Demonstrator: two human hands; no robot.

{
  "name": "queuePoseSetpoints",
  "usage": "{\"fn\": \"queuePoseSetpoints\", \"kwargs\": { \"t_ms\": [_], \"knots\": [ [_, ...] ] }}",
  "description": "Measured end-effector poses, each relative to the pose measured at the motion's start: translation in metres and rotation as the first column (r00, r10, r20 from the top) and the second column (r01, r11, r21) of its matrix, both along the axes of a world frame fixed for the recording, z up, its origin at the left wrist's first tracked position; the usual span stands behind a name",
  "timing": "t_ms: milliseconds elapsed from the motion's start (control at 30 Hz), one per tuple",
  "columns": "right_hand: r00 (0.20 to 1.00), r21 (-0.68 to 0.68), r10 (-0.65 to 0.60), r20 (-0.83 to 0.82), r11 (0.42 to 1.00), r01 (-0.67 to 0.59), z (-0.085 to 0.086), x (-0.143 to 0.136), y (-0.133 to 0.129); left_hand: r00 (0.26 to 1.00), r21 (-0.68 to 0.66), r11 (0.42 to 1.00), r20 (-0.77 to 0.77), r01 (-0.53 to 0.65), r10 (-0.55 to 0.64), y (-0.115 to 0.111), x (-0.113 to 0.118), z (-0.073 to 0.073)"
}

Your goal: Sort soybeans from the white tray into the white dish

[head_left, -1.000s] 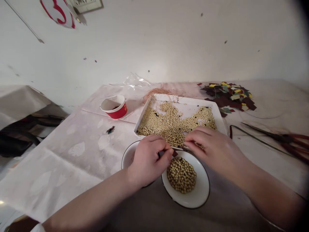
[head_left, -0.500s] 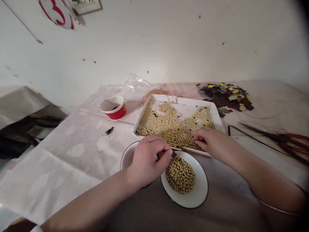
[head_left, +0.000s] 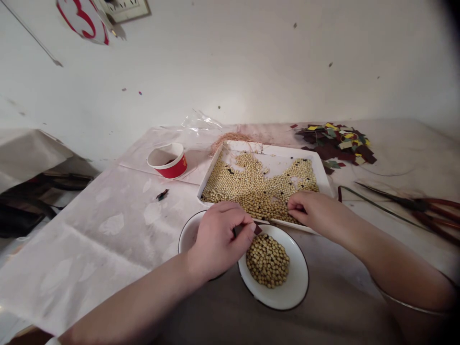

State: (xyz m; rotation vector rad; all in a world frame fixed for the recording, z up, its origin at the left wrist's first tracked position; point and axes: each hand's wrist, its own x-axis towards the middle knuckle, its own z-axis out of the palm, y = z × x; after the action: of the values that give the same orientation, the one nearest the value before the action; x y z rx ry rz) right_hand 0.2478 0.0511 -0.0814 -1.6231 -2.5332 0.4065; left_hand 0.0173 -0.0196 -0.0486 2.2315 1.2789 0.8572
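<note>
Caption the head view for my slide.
Left hand pinches a small dark-red piece near a round white dish; right hand at a white tray of beige beads.

Wall: white and plain in front of me, dotted with small dark specks [head_left: 330,64] (a couple look purplish to me).
Upper left: I see a white sheet with a red 3 [head_left: 84,21] beside a socket panel [head_left: 127,9], and a thin rod or cord [head_left: 32,33] slanting down.
Table: the one I'm at wears a pale, creased cloth [head_left: 89,230] with faint leaf-like shapes, its far edge near the wall.
Left side: another pale-draped surface [head_left: 28,148], dark shapes [head_left: 21,218] below it, too murky for me to name.
Light: brightest mid-wall, dimming toward my right.
</note>
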Motion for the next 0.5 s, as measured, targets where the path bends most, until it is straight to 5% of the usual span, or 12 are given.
{"fn": "queuePoseSetpoints", "kwargs": {
  "t_ms": [500],
  "knots": [
    [0.995, -0.014, -0.013, -0.099, 1.000, 0.011, -0.0035, -0.0012, 0.0018, 1.000, -0.009, 1.000, 0.002, 0.000, 0.000, 0.0007, 0.0000, -0.0007]
  ]
}}
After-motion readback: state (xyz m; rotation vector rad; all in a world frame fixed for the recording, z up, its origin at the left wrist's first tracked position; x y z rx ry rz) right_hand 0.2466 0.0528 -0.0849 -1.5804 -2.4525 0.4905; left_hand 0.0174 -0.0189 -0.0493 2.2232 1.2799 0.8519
